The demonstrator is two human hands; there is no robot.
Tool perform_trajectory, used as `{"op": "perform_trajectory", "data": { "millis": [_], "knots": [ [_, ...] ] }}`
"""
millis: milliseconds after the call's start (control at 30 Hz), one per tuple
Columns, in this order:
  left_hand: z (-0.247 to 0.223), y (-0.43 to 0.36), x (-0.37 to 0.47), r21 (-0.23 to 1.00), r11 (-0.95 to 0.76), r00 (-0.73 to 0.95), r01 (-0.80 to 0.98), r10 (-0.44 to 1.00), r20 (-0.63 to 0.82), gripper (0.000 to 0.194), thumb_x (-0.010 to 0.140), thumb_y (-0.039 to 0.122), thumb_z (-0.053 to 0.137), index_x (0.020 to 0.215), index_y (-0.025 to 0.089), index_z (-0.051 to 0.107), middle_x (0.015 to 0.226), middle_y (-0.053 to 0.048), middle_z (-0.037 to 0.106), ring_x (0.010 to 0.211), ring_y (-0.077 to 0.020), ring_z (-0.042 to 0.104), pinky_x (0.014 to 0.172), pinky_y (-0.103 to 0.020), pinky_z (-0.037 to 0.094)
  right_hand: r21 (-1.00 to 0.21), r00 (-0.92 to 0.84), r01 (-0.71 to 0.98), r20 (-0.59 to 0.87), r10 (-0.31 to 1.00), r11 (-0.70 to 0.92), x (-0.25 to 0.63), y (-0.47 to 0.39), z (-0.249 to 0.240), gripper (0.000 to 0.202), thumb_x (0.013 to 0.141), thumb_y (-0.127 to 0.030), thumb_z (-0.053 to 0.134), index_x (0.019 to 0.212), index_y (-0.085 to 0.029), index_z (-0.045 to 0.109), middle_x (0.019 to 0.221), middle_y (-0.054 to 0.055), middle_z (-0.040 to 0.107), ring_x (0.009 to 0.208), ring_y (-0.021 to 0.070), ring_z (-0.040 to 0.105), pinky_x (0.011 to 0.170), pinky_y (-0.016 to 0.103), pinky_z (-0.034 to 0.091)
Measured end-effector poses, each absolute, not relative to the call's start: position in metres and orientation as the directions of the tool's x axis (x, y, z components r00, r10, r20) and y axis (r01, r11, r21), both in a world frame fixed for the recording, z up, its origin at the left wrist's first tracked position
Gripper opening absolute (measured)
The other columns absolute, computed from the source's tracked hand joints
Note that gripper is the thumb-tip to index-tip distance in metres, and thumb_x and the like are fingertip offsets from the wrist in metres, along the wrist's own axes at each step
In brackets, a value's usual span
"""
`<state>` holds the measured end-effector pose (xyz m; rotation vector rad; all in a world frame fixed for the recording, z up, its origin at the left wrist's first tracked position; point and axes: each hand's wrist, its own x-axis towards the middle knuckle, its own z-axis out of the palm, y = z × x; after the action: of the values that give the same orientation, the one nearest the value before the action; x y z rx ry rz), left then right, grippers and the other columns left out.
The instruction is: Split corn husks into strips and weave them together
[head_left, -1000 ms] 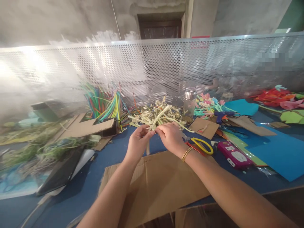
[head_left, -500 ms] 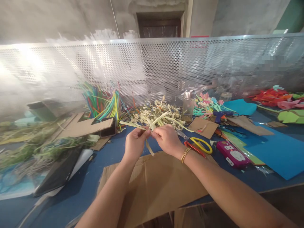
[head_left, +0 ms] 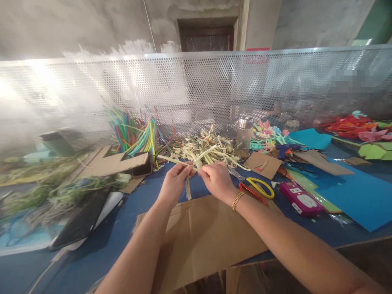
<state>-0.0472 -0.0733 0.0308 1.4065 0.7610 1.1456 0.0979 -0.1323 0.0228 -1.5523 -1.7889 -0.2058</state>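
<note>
My left hand [head_left: 174,183] is closed in a pinch on pale, flat, straw-like strips [head_left: 170,160], one end sticking out to the left. Close beside it my right hand [head_left: 218,180] pinches the same strips, thumb and fingers together. Another strip [head_left: 188,189] dangles below my left fingers. How the strips cross between my fingertips is too small to make out. Right behind my hands lies a heap of curled pale strips [head_left: 211,141]. Under my forearms is a brown cardboard sheet [head_left: 208,232]. Scissors with red and yellow handles [head_left: 262,188] lie right of my right wrist.
A glass bottle [head_left: 244,136] stands behind the heap. Colourful stems [head_left: 131,134] fill a cardboard box [head_left: 131,161] to the left. On the right are a purple case [head_left: 301,199], a glue gun [head_left: 283,150] and blue sheets [head_left: 355,192]. Perforated metal panels [head_left: 165,81] border the table's back.
My hands stay close together on the strips. The dangling strip has swung slightly left and hangs straighter; the left-pointing end has shifted a little to the right.
</note>
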Motion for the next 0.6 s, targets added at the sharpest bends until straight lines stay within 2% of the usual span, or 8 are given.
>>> {"op": "perform_trajectory", "data": {
  "millis": [133,200,267,367,400,467,600],
  "knots": [
    [0.033,-0.077,-0.048,0.975,-0.087,0.381,-0.207,0.91,0.162,0.041,0.068,0.041,0.074,0.099,0.017,0.065,0.075,-0.002,0.068,0.072,-0.0149,0.061,0.07,-0.027,0.046,-0.388,0.052,0.888,0.619,0.784,0.247,0.105,-0.13,0.024,0.026,0.093,-0.027,0.051,0.073,-0.019,0.065,0.072,0.001,0.068,0.073,0.0149,0.058,0.076,0.032,0.03],
    [0.033,-0.077,-0.047,0.973,-0.083,0.363,-0.215,0.918,0.158,0.041,0.066,0.038,0.076,0.098,0.018,0.061,0.075,-0.001,0.069,0.07,-0.0141,0.062,0.071,-0.027,0.047,-0.481,0.076,0.828,0.604,0.793,0.287,0.106,-0.128,0.022,0.017,0.091,-0.026,0.053,0.087,-0.02,0.068,0.08,0.003,0.07,0.079,0.0169,0.061,0.078,0.032,0.035],
    [0.032,-0.076,-0.046,0.973,-0.089,0.36,-0.212,0.919,0.162,0.037,0.065,0.036,0.078,0.091,0.018,0.058,0.074,0.0,0.069,0.069,-0.0141,0.062,0.073,-0.029,0.047,-0.66,0.122,0.671,0.547,0.828,0.337,0.106,-0.124,0.018,0.018,0.09,-0.027,0.053,0.101,-0.02,0.066,0.086,0.005,0.071,0.081,0.0177,0.063,0.076,0.031,0.041],
    [0.031,-0.075,-0.046,0.985,-0.088,0.434,-0.15,0.889,0.146,0.033,0.063,0.036,0.08,0.079,0.016,0.058,0.073,-0.002,0.069,0.07,-0.0151,0.063,0.074,-0.03,0.047,-0.885,0.119,0.276,0.419,0.9,0.375,0.103,-0.119,0.013,0.025,0.089,-0.032,0.055,0.109,-0.019,0.062,0.082,0.004,0.07,0.077,0.0168,0.065,0.072,0.03,0.048],
    [0.031,-0.075,-0.047,0.989,-0.084,0.458,-0.124,0.879,0.132,0.032,0.062,0.036,0.08,0.076,0.016,0.06,0.072,-0.003,0.069,0.069,-0.0153,0.063,0.073,-0.029,0.047,-0.911,0.102,0.17,0.395,0.913,0.375,0.102,-0.117,0.012,0.025,0.088,-0.032,0.056,0.108,-0.019,0.062,0.08,0.003,0.069,0.075,0.0162,0.065,0.072,0.03,0.049],
    [0.032,-0.075,-0.049,0.994,-0.066,0.48,-0.092,0.871,0.103,0.032,0.06,0.035,0.082,0.072,0.015,0.06,0.07,-0.004,0.069,0.068,-0.0156,0.062,0.069,-0.028,0.046,-0.926,0.074,0.065,0.377,0.923,0.373,0.103,-0.116,0.013,0.021,0.085,-0.031,0.06,0.103,-0.019,0.064,0.077,0.001,0.068,0.074,0.0153,0.064,0.073,0.03,0.05],
    [0.033,-0.075,-0.054,0.991,0.025,0.479,-0.132,0.877,0.041,0.034,0.057,0.031,0.085,0.07,0.016,0.057,0.069,-0.002,0.067,0.066,-0.0137,0.061,0.06,-0.024,0.042,-0.927,-0.045,0.028,0.372,0.927,0.373,0.107,-0.119,0.021,0.017,0.08,-0.024,0.064,0.096,-0.021,0.066,0.078,-0.001,0.068,0.077,0.0138,0.063,0.078,0.03,0.05]
  ]
}}
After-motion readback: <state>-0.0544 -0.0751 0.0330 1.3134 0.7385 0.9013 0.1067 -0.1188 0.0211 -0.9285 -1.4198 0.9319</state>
